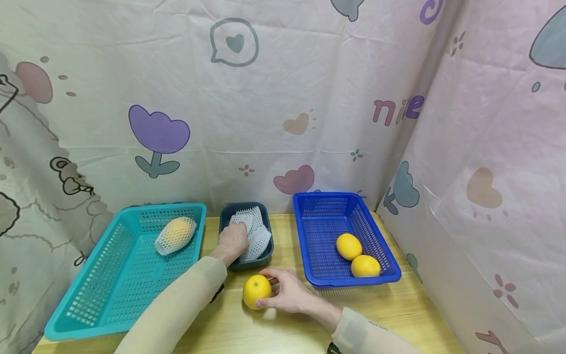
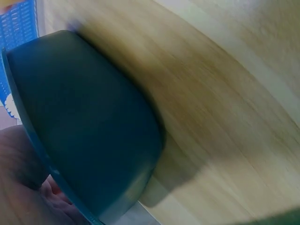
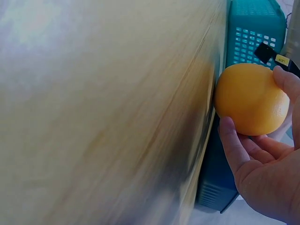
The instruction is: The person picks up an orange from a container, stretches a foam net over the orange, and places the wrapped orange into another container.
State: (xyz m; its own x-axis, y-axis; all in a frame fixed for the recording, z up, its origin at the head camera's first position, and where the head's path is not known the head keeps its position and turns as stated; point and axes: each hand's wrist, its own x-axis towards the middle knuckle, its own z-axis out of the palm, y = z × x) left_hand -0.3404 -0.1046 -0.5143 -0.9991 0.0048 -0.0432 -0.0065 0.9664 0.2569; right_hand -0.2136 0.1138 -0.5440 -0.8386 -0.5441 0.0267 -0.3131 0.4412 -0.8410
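Observation:
On the table's near middle, my right hand [image 1: 292, 292] holds an orange [image 1: 257, 291] between thumb and fingers. The right wrist view shows the thumb on one side of the orange [image 3: 251, 99] and the fingers along the other. My left hand [image 1: 233, 241] reaches into a small dark teal bin [image 1: 242, 266] of white foam net sleeves [image 1: 257, 242]. Its fingertips are hidden among the sleeves, so I cannot tell whether they grip one. In the left wrist view the bin's side [image 2: 89, 117] covers part of that hand [image 2: 23, 183].
A turquoise basket [image 1: 132, 275] on the left contains one fruit in a foam net [image 1: 177, 235]. On the right stands a blue basket [image 1: 323, 231] with two bare oranges [image 1: 365, 266]. A printed curtain [image 1: 247, 108] hangs behind the wooden table [image 1: 239, 334].

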